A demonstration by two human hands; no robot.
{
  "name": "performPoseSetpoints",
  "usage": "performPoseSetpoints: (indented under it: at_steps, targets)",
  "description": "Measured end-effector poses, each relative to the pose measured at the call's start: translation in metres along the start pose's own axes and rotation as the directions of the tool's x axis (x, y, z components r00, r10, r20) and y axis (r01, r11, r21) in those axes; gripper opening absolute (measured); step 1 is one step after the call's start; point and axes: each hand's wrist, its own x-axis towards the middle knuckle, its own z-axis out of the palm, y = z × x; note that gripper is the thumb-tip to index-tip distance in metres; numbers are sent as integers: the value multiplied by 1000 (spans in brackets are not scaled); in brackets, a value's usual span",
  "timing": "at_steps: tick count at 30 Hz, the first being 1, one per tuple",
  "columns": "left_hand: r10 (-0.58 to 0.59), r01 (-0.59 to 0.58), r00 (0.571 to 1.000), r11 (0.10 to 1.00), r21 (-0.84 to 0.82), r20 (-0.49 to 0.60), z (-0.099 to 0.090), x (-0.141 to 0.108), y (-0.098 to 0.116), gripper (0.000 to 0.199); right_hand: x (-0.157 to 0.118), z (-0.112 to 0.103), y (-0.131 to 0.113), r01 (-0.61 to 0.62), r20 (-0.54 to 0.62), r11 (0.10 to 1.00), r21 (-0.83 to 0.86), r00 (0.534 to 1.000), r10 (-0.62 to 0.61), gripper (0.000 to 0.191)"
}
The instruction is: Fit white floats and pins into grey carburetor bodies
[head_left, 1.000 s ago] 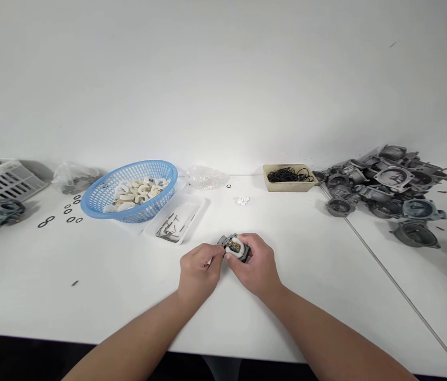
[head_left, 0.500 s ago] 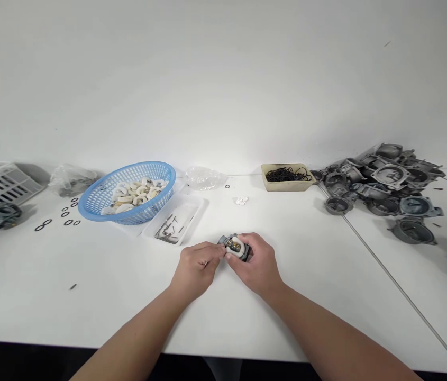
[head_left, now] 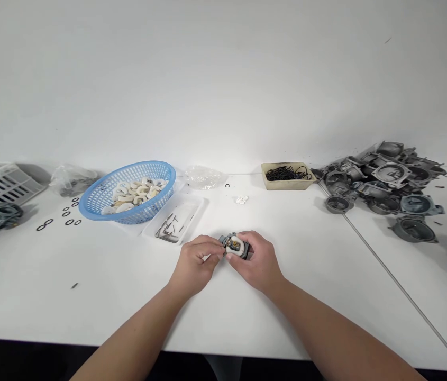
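**Two hands closing on a small carburetor**

The carburetor [head_left: 234, 239] is sitting in both hands, low over the middle of the white table [head_left: 68, 301], with a white ring [head_left: 236, 252] showing on its upward face. The right hand [head_left: 257, 261] is gripping it firmly from the right side. The left hand [head_left: 195, 264] is curled against its left edge, though the fingers hide whether they are pinching the body or some small part.

Just ahead, the tray [head_left: 195, 217] is holding loose metal pins, beside the blue basket [head_left: 100, 206] of white parts. Far right, bare castings [head_left: 392, 174] are lying heaped.

A slip of those tight fingers could be the main risk: a small part might spring free and get lost on the white surface, and uneven pressure could unseat the ring.
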Motion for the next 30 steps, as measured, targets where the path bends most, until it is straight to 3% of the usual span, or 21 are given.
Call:
performPoseSetpoints:
  at_steps: [5,11,17,23,30]
  targets:
    - [109,-111,994,988,108,21,-2,4,1,18,3,-4,-2,-4,32,1000,6,999,3,28]
    - [3,-6,997,999,31,73,-6,10,3,14,5,-5,-3,-37,51,999,23,998,35,29]
    - [-42,80,979,979,-186,198,-10,18,2,11,7,-8,-2,-32,133,996,82,991,21,30]
    - [-16,75,980,954,-289,200,-10,18,-4,14,9,-8,2,-5,166,995,100,986,-11,28]
    - [-92,144,981,937,-319,171,-5,14,-9,22,9,-6,8,-24,159,990,140,987,1,30]
